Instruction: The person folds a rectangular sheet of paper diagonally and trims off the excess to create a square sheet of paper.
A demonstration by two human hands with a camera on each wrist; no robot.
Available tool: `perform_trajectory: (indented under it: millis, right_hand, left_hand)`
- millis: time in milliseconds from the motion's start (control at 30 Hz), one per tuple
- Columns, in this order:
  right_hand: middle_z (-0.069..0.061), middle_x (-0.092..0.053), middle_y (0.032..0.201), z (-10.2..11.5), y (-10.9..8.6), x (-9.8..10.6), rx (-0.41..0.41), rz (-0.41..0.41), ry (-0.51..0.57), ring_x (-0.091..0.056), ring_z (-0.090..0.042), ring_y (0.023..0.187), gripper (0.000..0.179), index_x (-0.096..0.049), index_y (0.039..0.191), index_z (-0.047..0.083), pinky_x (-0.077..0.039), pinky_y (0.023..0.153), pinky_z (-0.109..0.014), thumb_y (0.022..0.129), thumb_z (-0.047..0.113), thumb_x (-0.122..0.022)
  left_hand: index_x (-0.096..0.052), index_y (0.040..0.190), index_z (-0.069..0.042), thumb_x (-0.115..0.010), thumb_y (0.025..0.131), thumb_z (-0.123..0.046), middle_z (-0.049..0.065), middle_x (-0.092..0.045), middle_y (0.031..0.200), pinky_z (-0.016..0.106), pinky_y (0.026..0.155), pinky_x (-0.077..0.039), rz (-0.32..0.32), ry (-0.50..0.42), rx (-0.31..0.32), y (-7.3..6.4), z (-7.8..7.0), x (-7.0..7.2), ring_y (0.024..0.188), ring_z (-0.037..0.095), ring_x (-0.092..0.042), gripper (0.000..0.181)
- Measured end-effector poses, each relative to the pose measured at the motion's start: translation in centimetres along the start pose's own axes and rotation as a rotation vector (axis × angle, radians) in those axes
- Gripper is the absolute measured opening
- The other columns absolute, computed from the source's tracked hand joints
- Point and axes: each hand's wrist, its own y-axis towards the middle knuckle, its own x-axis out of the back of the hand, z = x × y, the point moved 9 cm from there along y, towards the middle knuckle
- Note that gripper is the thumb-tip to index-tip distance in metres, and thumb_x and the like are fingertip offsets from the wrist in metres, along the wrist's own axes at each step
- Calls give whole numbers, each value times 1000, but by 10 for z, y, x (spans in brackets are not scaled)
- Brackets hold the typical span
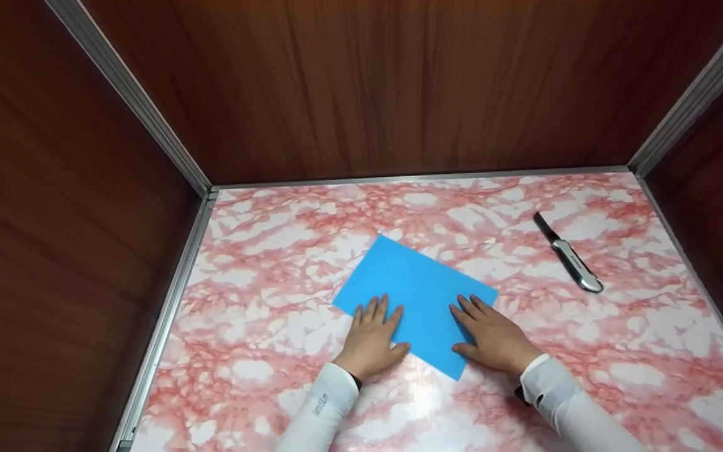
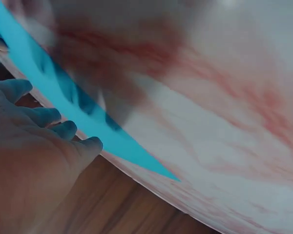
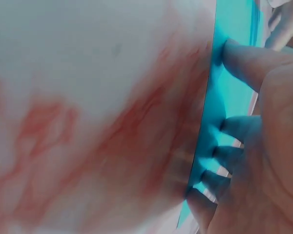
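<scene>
A flat blue sheet (image 1: 418, 282), rectangular and turned at an angle, lies on the table in the head view. Over its lower left edge my left hand (image 1: 371, 339) rests with fingers spread and straight. My right hand (image 1: 493, 336) lies across the sheet's right edge, fingers extended and pointing inward. In the left wrist view, the left hand (image 2: 34, 136) has its fingertips at the blue sheet (image 2: 117, 141). The right wrist view has the fingertips of the right hand (image 3: 263, 131) touching the sheet (image 3: 210, 117) along its edge.
A folding knife (image 1: 572, 260) with its dark blade out and a silver-black handle lies to the right of the sheet. The red and white marbled table (image 1: 261, 364) is bounded by brown wood-grain panels (image 1: 361, 88) with metal edge strips.
</scene>
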Motion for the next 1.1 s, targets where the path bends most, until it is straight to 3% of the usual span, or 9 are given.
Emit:
perform_trajectory:
  millis: [167,467,733,933,1100]
  right_hand:
    - [-16,-25,167,-8,-10,2,17,4,11,-19,-41,153,82,-36,160,8,-27,118,-59,96,45,-70]
    - [-15,-24,167,-11,-29,0,26,7,60,-19,-41,153,94,-36,160,9,-27,117,-60,89,58,-74]
    - [-17,-18,168,-6,-41,-10,26,40,29,-13,-43,154,112,-31,162,9,-23,118,-61,79,72,-74]
    - [-19,-14,169,-5,-41,-8,16,38,9,-9,-42,155,120,-27,163,8,-18,120,-60,75,73,-76]
    - [-21,-11,169,-3,-37,-12,2,54,21,-7,-42,155,123,-25,163,7,-14,121,-60,73,73,-78]
  left_hand:
    - [-25,165,-16,-54,100,-61,18,-10,170,62,121,-7,10,-37,77,-4,14,-6,156,39,-6,84]
    - [-29,164,-20,-57,92,-72,21,-15,168,72,116,-8,-51,-36,94,-6,0,-12,154,44,-8,93]
    - [-29,164,-21,-58,88,-78,19,-13,169,75,114,-7,-60,-6,112,-9,-1,-14,154,45,-6,100]
    - [-23,165,-14,-54,93,-74,14,-9,171,65,120,-6,3,19,86,-9,-15,-19,156,38,-5,98]
    - [-20,166,-18,-52,91,-78,14,-8,171,64,121,-4,47,7,45,-7,-30,-28,156,39,-1,101]
